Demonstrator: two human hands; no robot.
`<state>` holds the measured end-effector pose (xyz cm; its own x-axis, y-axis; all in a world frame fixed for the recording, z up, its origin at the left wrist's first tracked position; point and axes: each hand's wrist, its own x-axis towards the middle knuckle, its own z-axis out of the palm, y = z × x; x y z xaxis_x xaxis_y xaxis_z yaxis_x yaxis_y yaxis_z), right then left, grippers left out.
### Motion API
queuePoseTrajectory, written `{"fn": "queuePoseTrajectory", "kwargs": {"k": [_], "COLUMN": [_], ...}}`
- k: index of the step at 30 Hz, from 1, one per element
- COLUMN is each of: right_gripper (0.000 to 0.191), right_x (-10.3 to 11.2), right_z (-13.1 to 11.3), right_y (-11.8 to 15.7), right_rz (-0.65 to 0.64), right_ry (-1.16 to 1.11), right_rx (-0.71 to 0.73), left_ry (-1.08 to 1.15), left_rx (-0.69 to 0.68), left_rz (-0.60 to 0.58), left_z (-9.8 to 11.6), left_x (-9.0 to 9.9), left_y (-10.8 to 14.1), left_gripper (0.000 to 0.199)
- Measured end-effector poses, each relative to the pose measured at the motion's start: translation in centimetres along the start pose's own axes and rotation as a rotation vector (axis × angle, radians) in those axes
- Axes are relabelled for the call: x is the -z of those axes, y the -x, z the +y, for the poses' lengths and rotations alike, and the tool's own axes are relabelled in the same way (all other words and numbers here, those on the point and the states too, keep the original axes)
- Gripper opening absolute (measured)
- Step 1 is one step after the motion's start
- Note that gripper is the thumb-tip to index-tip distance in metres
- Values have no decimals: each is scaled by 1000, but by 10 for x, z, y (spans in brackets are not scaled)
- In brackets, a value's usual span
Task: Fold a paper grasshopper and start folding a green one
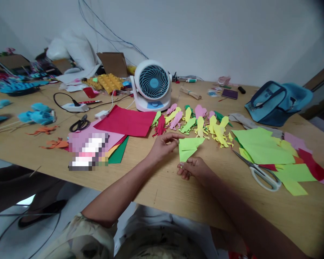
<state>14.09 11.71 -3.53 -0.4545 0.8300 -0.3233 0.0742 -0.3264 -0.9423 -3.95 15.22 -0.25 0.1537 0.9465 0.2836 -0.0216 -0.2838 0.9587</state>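
A folded sheet of light green paper [187,148], roughly a triangle with crease lines, is held up over the table between my two hands. My left hand [163,146] is closed at its upper left corner, index finger along the top edge and thumb beneath. At the lower corner, my right hand [194,168] pinches the paper between thumb and fingers. Just beyond lie several cut and folded paper figures in yellow [200,126], pink [176,120] and green [188,124]. White-handled scissors [264,177] rest to the right of my right hand.
Light green sheets [255,145] and other coloured pieces lie at the right. A white fan [154,84] stands behind the figures. Left are a red sheet [126,121], black scissors [80,124] and a power strip [75,107]. A blue bag [278,102] sits far right.
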Motion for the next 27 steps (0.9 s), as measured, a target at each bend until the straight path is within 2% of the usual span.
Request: {"fn": "queuePoseTrajectory", "kwargs": {"k": [9, 18, 22, 27], "right_gripper": [52, 52, 50, 48], "right_x": [-2, -5, -8, -10], "right_z": [-3, -2, -3, -1], "right_y": [2, 2, 1, -1], "right_rz": [1, 29, 56, 88], "right_ry": [20, 48, 64, 78], "right_rx": [8, 38, 52, 74], "left_ry": [3, -97, -50, 98], "left_rx": [-3, -112, -85, 15], "left_rz": [80, 222, 279, 263], "left_z": [2, 6, 6, 10], "left_x": [-4, -9, -13, -16], "left_y": [2, 8, 11, 11], "left_gripper": [17, 9, 10, 13]}}
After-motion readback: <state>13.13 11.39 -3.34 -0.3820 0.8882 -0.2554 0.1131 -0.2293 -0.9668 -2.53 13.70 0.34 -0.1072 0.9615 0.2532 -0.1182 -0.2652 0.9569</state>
